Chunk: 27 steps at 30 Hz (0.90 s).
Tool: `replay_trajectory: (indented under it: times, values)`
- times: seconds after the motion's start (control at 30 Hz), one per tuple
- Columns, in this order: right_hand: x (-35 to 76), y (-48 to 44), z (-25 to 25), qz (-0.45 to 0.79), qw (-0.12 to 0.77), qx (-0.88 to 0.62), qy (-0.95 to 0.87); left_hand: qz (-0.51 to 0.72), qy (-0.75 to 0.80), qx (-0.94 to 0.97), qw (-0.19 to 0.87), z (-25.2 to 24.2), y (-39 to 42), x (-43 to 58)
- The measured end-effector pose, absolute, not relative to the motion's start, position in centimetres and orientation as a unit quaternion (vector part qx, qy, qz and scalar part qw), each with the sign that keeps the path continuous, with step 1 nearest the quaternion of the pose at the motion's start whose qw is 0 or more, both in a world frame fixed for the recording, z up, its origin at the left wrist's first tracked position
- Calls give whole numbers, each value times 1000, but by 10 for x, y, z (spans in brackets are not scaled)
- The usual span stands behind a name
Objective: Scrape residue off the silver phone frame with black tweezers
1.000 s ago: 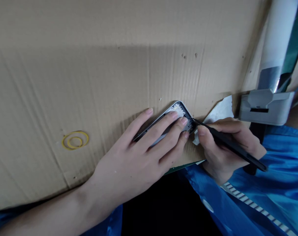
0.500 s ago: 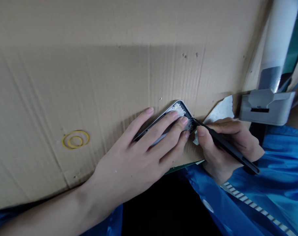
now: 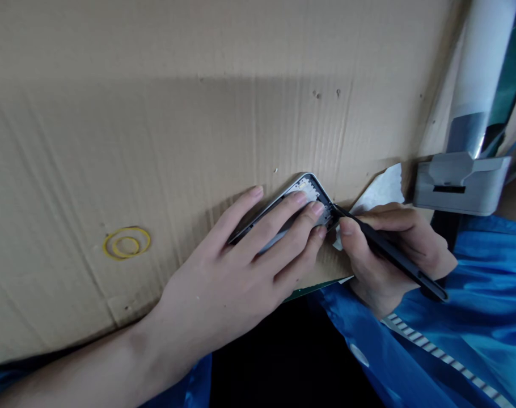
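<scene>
A phone housing (image 3: 308,184) with a silver rim and a pale, dark-edged inside lies at a slant on the cardboard. Spread over it, my left hand (image 3: 236,272) rests its outstretched fingers on the inside and beside the long edge, covering much of it; the thumb is hidden. My right hand (image 3: 389,249) pinches a slim black pen-like tool (image 3: 394,255). The tool's tip touches or nearly touches the housing's right corner; its exact kind and contact are too small to tell. A torn piece of white paper (image 3: 379,188) lies partly behind the right hand.
Brown cardboard (image 3: 156,141) covers the work surface. Two yellow rubber bands (image 3: 147,241) lie to the left. A tiny pale bit (image 3: 275,170) sits above the housing. At right stands a grey plastic holder (image 3: 479,192), with a clear-wrapped roll (image 3: 481,68) behind it.
The whole view has shifted slightly, so things on the board appear a little further left. Both hands, the housing and the tool keep nearly the same position relative to one another.
</scene>
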State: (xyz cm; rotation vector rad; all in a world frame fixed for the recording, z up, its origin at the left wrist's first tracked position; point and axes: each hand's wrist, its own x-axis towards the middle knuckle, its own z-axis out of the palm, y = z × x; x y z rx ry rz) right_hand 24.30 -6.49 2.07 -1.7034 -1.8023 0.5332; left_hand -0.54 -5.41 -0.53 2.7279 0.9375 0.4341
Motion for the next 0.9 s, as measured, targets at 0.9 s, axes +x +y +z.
replay_trajectory:
  times: [0.9]
  values:
    - [244,-71,10,141,317,-647,-679,144,323,930,103,-4,-52,-5]
